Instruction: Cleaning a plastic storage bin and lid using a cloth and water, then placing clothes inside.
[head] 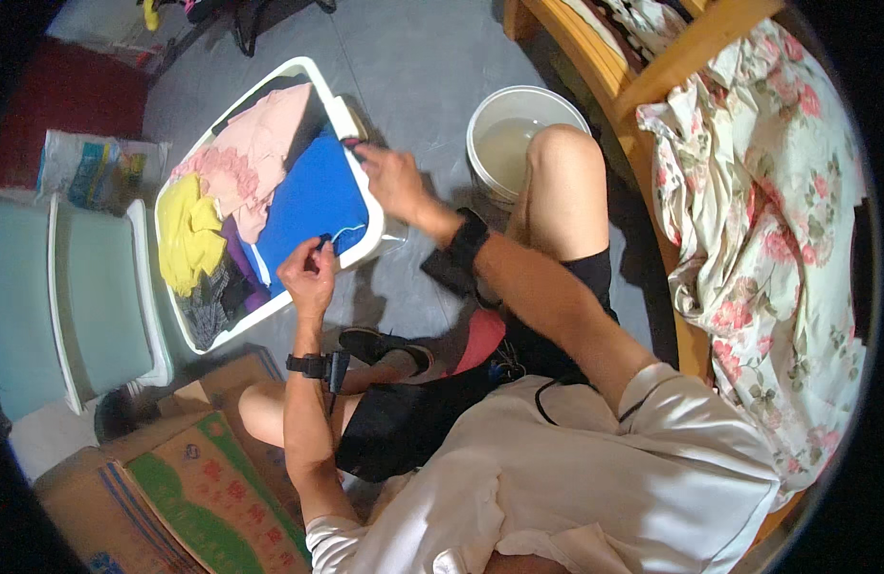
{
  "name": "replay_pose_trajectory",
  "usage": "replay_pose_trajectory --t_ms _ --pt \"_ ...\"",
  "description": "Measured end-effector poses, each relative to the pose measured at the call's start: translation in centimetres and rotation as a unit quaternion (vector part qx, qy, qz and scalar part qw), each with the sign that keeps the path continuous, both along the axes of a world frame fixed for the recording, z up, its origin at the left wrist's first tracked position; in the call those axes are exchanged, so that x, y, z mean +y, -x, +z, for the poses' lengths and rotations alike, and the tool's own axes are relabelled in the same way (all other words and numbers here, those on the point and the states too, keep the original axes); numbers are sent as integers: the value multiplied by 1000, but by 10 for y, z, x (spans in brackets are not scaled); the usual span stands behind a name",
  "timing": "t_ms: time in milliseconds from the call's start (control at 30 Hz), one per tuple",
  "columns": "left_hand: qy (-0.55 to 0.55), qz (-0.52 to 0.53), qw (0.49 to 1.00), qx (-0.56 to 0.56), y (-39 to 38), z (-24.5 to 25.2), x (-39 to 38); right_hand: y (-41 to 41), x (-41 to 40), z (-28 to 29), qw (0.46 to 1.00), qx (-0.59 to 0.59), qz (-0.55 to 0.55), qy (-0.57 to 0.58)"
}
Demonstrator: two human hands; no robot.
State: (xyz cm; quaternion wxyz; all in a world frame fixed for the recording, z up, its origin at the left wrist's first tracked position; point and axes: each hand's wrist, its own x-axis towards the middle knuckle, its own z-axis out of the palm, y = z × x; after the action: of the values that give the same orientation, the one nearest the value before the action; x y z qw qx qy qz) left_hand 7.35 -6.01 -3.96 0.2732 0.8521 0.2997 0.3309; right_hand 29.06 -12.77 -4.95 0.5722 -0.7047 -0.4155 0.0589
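Before me stands a white plastic tub (374, 219) filled with clothes. A blue cloth (309, 197) lies spread over its near right side. My left hand (307, 278) is above the tub's near edge, pinching a small dark item (324, 240) between thumb and fingers. A thin pale strand (347, 231) runs from near that item across the blue cloth. At the tub's right rim, my right hand (397, 179) reaches out with its fingers on a small dark and reddish object (351, 142). What that object is cannot be made out.
A white bucket (496, 161) holding cloudy liquid stands by my right knee. Pink (262, 136) and yellow garments (189, 233) fill the tub's left side. Cardboard boxes (219, 495) and pale green plastic drawers (101, 301) are at left. A wooden frame (639, 186) with floral fabric (765, 237) edges the right.
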Motion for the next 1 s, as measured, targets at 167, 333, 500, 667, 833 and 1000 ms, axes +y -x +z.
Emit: replay_pose_trajectory --t_ms 167,333,500,667,833,1000 --pt "143 59 984 -87 12 -1 1 31 -47 -3 997 -69 12 -33" --pt "225 82 961 -139 3 11 -22 -11 -66 -16 983 84 153 58" --pt "285 113 938 -162 -53 25 -71 -65 -17 -71 863 503 -26 45" --pt "265 84 960 -26 -92 43 -74 -77 31 -66 722 688 77 13" --pt "198 136 971 -9 -107 54 -27 -55 29 -29 654 719 152 -180" --pt "139 164 976 41 -138 24 30 -49 30 -12 777 598 119 -156"
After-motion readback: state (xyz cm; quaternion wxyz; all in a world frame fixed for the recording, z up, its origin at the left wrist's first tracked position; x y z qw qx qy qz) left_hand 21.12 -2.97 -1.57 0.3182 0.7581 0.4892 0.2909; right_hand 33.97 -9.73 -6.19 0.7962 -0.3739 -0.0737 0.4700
